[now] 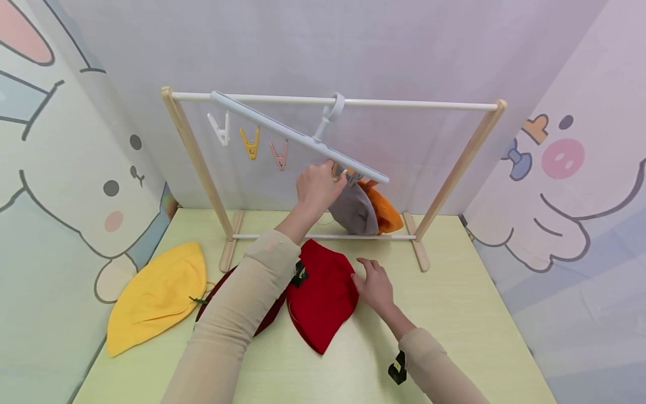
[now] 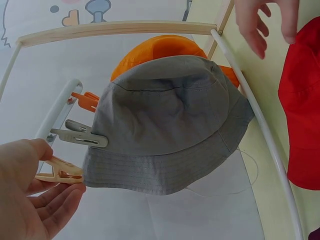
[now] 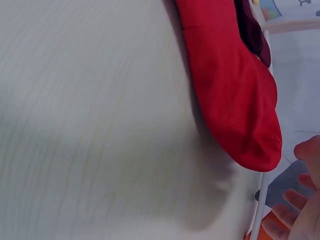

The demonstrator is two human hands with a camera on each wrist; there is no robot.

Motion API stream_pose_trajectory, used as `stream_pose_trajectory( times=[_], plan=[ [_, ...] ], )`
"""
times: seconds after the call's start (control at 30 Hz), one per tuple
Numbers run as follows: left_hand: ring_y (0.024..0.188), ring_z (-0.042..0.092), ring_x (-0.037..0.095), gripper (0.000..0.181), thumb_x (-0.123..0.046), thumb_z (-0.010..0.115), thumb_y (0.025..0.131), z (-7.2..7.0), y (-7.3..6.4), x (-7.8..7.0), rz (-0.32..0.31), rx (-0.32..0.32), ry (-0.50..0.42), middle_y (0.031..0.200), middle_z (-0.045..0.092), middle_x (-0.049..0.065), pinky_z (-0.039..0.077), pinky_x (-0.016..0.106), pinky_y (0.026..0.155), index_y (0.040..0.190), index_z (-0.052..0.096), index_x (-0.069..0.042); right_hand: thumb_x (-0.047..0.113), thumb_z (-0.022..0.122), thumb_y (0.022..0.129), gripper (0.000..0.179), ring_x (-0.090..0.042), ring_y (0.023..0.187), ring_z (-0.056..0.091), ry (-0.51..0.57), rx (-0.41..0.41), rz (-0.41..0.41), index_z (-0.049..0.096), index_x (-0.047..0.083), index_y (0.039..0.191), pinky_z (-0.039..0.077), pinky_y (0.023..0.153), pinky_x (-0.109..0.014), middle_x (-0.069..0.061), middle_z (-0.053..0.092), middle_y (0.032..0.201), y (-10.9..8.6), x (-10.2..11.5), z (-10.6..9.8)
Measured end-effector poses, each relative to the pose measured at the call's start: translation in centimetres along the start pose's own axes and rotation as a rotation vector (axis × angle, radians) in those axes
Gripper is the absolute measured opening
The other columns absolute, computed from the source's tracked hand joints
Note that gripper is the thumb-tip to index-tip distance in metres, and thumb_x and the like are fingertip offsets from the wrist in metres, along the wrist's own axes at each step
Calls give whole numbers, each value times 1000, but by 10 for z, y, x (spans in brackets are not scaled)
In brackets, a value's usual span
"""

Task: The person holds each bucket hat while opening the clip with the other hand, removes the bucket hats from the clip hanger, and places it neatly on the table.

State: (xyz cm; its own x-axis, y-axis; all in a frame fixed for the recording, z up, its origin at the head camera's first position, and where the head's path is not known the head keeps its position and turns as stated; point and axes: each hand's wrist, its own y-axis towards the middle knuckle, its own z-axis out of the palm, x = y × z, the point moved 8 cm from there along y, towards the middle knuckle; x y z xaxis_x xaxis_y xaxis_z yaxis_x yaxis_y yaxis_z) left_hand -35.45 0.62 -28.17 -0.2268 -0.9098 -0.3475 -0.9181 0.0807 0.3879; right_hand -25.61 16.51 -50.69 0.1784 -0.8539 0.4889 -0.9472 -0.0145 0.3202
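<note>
My left hand (image 1: pixel 317 188) pinches a beige clothespin (image 2: pixel 62 171) between thumb and fingers, under the lower end of the tilted pale-blue hanger (image 1: pixel 272 128). The clothespin's tip is right at the brim edge of a grey bucket hat (image 2: pixel 160 117). A grey clothespin (image 2: pixel 80 134) also grips that hat. Behind it hangs an orange hat (image 2: pixel 155 49) beside an orange clothespin (image 2: pixel 88 101). My right hand (image 1: pixel 377 287) hovers with relaxed fingers beside the red bucket hat (image 1: pixel 325 292) on the table, holding nothing.
The hanger hooks over the top bar of a wooden-legged rack (image 1: pixel 419 104). White (image 1: pixel 222 133), yellow (image 1: pixel 250 147) and pink (image 1: pixel 280 157) clothespins hang from its raised side. A yellow hat (image 1: pixel 156 297) lies left; a dark red hat (image 1: pixel 271 318) is partly behind my left forearm.
</note>
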Motion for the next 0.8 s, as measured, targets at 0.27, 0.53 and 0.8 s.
stream_pose_trajectory(
  times=[0.27,0.53,0.8],
  plan=[
    [49,50,18,24,-39,57,86,-1,-1,0,0,2,2,60,55,2,35,28,43,94,61,-16,23,68,78,44,-38,87,58,75,-116,12,59,7,118,47,68,-49,-18,59,108,16,-1,-16],
    [49,50,18,25,-40,56,86,0,0,0,2,2,8,60,55,1,34,28,42,95,61,-17,22,69,76,43,-39,88,57,96,-242,3,59,2,113,45,71,-50,-20,58,104,23,0,-34],
    [50,51,18,22,-39,56,86,0,0,0,-9,0,-9,61,55,1,34,28,43,91,61,-17,17,73,75,51,-33,92,56,133,-278,28,55,4,121,47,74,-47,-19,56,106,29,-3,-40]
  ],
)
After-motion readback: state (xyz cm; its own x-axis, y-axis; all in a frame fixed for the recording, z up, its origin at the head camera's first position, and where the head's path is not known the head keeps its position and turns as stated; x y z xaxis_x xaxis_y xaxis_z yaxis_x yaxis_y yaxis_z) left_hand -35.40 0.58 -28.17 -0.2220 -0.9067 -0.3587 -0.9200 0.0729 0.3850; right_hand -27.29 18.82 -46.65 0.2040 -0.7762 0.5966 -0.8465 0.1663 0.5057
